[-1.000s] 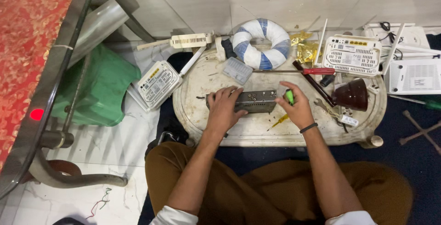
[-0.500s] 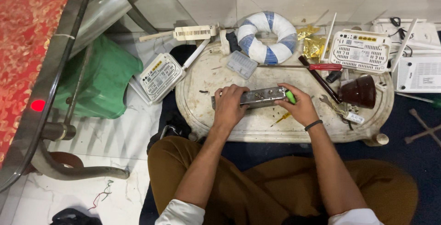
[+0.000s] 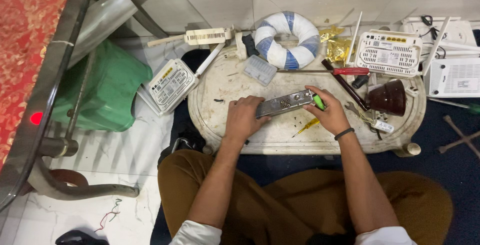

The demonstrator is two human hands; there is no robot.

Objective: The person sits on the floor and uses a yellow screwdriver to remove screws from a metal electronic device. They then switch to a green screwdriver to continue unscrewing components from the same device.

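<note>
Left hand (image 3: pixel 243 117): closed over the left end of a grey metal module (image 3: pixel 284 103), fingers wrapped on its near edge, pinning it flat.
Right hand (image 3: pixel 327 111): gripping a green-handled screwdriver (image 3: pixel 318 102) at the module's right end; dark wristband (image 3: pixel 344 134) on the wrist.
Metal module: long, narrow, lying on the desk (image 3: pixel 225 87) near its centre, slightly tilted, right end higher in view (between both hands).
Yellow screwdriver (image 3: pixel 307 126): loose on the desk at 6 o'clock from the module, just beside the right hand.
Blue-and-white tape coil (image 3: pixel 286 40): at 12 o'clock from the module, at the far edge of the desk.
Red-handled screwdriver (image 3: pixel 350 71): at 2 o'clock, well apart from the hands.
Brown cone-shaped piece (image 3: pixel 389 98): at 3 o'clock, near the right hand.
Small clear plastic box (image 3: pixel 259 70): at 11 o'clock, near the module.
White routers: one (image 3: pixel 172 84) off the desk at 9 o'clock, one (image 3: pixel 390 53) at 2 o'clock, others stacked at the far right (details unclear).
Green bag (image 3: pixel 107 90): on the floor at 9 o'clock, beside a metal frame.
</note>
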